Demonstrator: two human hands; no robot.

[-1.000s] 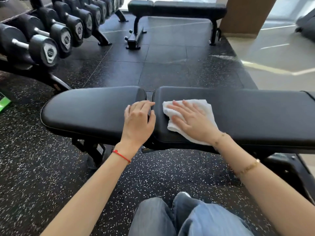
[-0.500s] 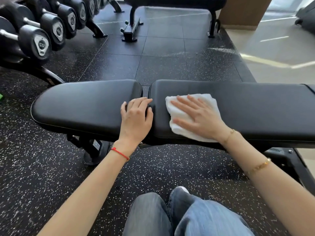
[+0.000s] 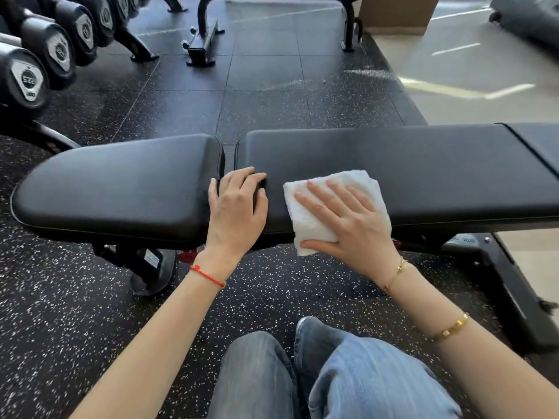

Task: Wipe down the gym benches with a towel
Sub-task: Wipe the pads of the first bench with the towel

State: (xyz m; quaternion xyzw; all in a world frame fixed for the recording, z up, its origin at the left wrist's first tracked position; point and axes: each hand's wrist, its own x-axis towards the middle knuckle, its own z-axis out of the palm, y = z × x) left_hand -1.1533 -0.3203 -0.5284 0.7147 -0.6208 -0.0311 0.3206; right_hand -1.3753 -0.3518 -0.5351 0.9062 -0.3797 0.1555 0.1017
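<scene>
While your right hand (image 3: 352, 219) lies flat with fingers spread on the folded white towel (image 3: 332, 207), pressing it to the long back pad (image 3: 423, 176) near its front edge, your left hand (image 3: 237, 207) rests over the gap between that pad and the seat pad (image 3: 121, 189), fingers relaxed, gripping nothing. Item, bench (image 3: 499, 285): black upholstery, two pads end to end, steel frame below. Progress, as a judgement: the wipe is under way on the back pad's near left portion; nothing on the upholstery shows which areas are already cleaned, so you should count the pad's right stretch, the seat pad and the second bench (image 3: 205, 40) at the far side as outstanding. Item, dumbbells (image 3: 28, 80): racked at upper left, each end cap carrying a pale shield-shaped badge with printing too blurred to read. Item, frame labels: a small sticker (image 3: 151, 258) under the seat pad and faint lettering on the frame at right, both illegible. Item, wrist wear: red cord (image 3: 208, 276) on your left wrist, gold bracelets (image 3: 450, 328) on your right arm, no writing visible.
</scene>
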